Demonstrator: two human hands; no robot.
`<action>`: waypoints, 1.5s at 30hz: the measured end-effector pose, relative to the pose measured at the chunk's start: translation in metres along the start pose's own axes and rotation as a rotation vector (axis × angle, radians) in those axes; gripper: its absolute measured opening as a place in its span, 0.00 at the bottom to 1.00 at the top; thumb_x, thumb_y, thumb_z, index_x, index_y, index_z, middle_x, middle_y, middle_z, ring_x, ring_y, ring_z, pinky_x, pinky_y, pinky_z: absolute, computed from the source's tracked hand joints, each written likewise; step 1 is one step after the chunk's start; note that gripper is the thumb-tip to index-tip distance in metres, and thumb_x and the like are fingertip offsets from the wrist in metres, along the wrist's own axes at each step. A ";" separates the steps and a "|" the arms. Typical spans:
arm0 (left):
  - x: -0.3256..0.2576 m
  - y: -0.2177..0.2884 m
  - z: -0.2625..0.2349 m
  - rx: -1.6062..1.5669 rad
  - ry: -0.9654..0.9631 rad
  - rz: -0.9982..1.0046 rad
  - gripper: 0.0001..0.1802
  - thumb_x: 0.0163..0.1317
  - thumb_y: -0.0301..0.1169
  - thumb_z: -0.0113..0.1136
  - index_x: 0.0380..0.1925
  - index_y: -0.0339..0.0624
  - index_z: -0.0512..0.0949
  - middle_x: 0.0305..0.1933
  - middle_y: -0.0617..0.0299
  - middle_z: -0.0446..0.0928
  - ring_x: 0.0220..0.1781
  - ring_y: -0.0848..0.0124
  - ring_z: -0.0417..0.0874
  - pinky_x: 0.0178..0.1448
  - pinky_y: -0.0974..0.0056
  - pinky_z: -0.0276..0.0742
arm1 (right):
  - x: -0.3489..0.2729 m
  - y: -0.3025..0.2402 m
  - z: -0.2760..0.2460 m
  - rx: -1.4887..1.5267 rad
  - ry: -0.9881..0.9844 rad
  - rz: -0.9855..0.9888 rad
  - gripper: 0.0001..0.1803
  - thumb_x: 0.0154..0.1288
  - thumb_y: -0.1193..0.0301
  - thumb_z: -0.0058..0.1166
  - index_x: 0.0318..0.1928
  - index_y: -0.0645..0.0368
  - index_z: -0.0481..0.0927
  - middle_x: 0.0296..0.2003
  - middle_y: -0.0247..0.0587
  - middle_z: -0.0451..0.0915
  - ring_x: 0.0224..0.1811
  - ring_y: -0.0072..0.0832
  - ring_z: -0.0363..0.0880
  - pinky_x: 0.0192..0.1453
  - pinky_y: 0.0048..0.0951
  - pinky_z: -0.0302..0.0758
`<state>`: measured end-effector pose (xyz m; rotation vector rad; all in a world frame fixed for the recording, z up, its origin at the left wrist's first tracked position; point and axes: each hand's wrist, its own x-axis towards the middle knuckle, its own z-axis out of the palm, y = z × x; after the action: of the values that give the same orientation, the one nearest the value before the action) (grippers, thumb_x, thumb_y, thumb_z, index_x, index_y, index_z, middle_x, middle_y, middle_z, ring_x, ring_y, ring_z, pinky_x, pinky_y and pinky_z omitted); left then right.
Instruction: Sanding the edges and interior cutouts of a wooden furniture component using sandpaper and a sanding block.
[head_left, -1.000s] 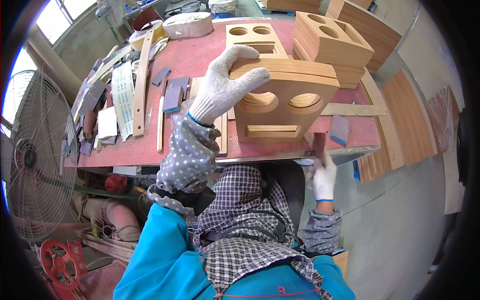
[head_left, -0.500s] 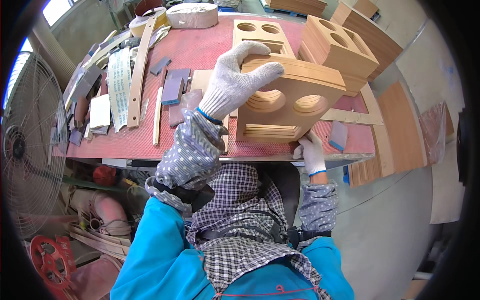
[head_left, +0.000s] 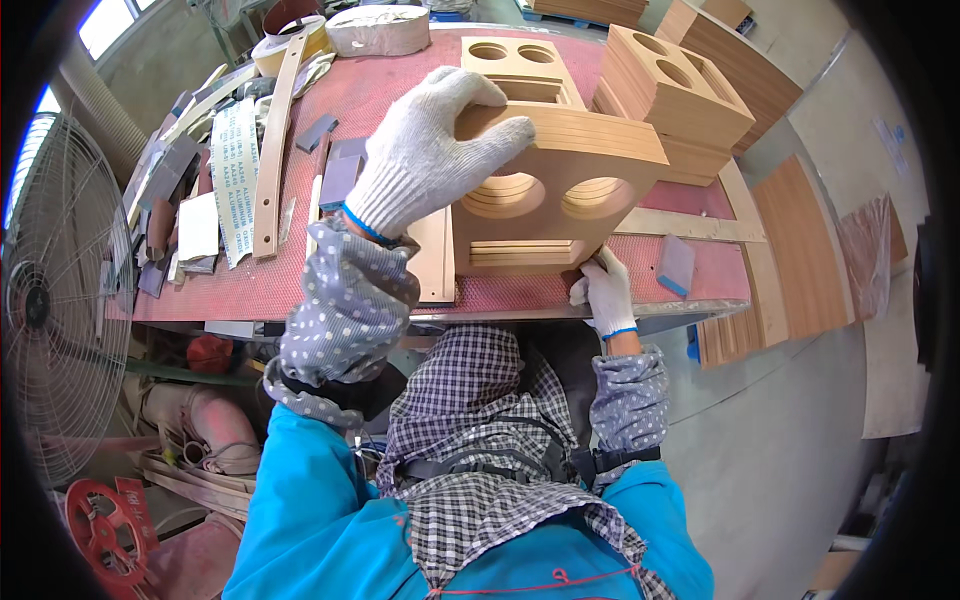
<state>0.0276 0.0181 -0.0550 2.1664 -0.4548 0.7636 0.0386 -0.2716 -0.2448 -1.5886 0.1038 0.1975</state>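
Note:
A thick stack of wooden panels (head_left: 552, 222) stands on edge at the near side of the table, its face pierced by two round holes and a rectangular slot. My left hand (head_left: 425, 140), in a white knit glove, is closed over its top left corner, thumb on the near side. Low at the stack's right corner, my gloved right hand (head_left: 608, 292) has its fingers bent against the bottom edge; the fingertips are partly hidden. Behind it sit a second stack of cut-out panels (head_left: 512, 72) and a third one (head_left: 640, 110) farther right.
The red-covered table (head_left: 350, 90) carries a grey sanding block (head_left: 676, 265) near the right front. Abrasive strips (head_left: 235, 180) and a long wooden strip (head_left: 280, 150) lie at left. A large fan (head_left: 60, 290) stands left; boards (head_left: 800, 260) lean at right.
The panel stack and my left hand have shifted to the left, uncovering more of the table on the right. My right hand has followed slightly left along the bottom edge.

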 end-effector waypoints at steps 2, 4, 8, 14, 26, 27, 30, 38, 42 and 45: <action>0.008 0.013 -0.010 0.191 -0.156 -0.012 0.20 0.66 0.37 0.70 0.51 0.34 0.81 0.45 0.51 0.84 0.47 0.67 0.88 0.50 0.64 0.85 | -0.001 -0.001 0.003 0.018 -0.003 -0.016 0.19 0.72 0.80 0.44 0.60 0.67 0.79 0.37 0.44 0.85 0.17 0.23 0.78 0.20 0.26 0.74; 0.011 0.027 -0.006 0.224 -0.169 -0.010 0.23 0.68 0.44 0.68 0.51 0.35 0.81 0.44 0.45 0.84 0.45 0.59 0.89 0.50 0.58 0.85 | 0.000 -0.001 0.002 0.037 -0.007 -0.033 0.19 0.72 0.80 0.44 0.60 0.67 0.79 0.37 0.43 0.84 0.17 0.22 0.77 0.20 0.26 0.74; 0.023 0.043 0.002 0.585 -0.301 0.072 0.34 0.68 0.61 0.59 0.53 0.39 0.81 0.46 0.42 0.84 0.46 0.45 0.86 0.51 0.45 0.82 | 0.002 0.000 -0.001 0.008 -0.022 -0.046 0.26 0.72 0.83 0.42 0.68 0.60 0.76 0.42 0.43 0.86 0.16 0.20 0.74 0.20 0.23 0.72; 0.027 0.041 0.007 0.643 -0.404 0.021 0.34 0.69 0.59 0.59 0.54 0.37 0.80 0.43 0.42 0.83 0.47 0.44 0.86 0.52 0.46 0.82 | -0.008 -0.014 -0.006 0.036 0.003 -0.045 0.29 0.73 0.84 0.39 0.72 0.60 0.72 0.42 0.41 0.84 0.15 0.19 0.71 0.19 0.24 0.69; 0.030 0.040 0.009 0.562 -0.426 -0.020 0.34 0.65 0.62 0.62 0.52 0.41 0.79 0.47 0.42 0.84 0.47 0.47 0.88 0.49 0.47 0.84 | -0.015 -0.012 0.001 -0.096 -0.074 -0.065 0.21 0.73 0.79 0.44 0.64 0.66 0.75 0.39 0.42 0.86 0.18 0.21 0.77 0.24 0.25 0.74; 0.029 0.039 0.011 0.568 -0.404 0.003 0.34 0.65 0.62 0.63 0.52 0.41 0.79 0.46 0.43 0.85 0.46 0.47 0.88 0.48 0.47 0.84 | -0.013 -0.010 -0.002 -0.101 -0.075 -0.061 0.21 0.73 0.79 0.44 0.64 0.66 0.75 0.39 0.42 0.86 0.18 0.21 0.77 0.24 0.25 0.74; 0.029 0.042 0.010 0.571 -0.401 0.016 0.34 0.65 0.62 0.64 0.52 0.41 0.79 0.43 0.43 0.85 0.43 0.48 0.89 0.46 0.48 0.84 | -0.007 -0.007 -0.009 0.016 -0.054 -0.040 0.19 0.73 0.78 0.46 0.62 0.65 0.76 0.37 0.40 0.85 0.18 0.22 0.77 0.23 0.25 0.74; 0.037 0.031 0.017 0.566 -0.414 0.111 0.34 0.63 0.63 0.64 0.47 0.42 0.82 0.38 0.46 0.85 0.36 0.50 0.89 0.40 0.51 0.85 | -0.015 -0.010 0.007 -0.048 0.008 -0.051 0.10 0.73 0.73 0.48 0.49 0.63 0.76 0.18 0.39 0.76 0.15 0.26 0.75 0.22 0.28 0.75; 0.031 0.036 0.022 0.573 -0.270 0.199 0.36 0.62 0.66 0.64 0.46 0.42 0.83 0.37 0.48 0.85 0.37 0.51 0.89 0.40 0.51 0.85 | -0.013 -0.002 0.006 0.000 0.047 -0.050 0.11 0.73 0.75 0.48 0.51 0.65 0.76 0.23 0.40 0.79 0.16 0.25 0.76 0.21 0.28 0.74; 0.034 0.036 0.015 0.584 -0.348 0.135 0.36 0.61 0.66 0.64 0.47 0.42 0.83 0.38 0.47 0.85 0.38 0.50 0.89 0.41 0.50 0.86 | -0.013 -0.006 0.011 -0.016 0.049 -0.041 0.12 0.73 0.77 0.46 0.53 0.68 0.76 0.30 0.42 0.82 0.16 0.24 0.76 0.20 0.29 0.72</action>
<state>0.0390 -0.0186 -0.0205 2.8615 -0.6169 0.6438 0.0262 -0.2614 -0.2362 -1.6106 0.1081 0.1279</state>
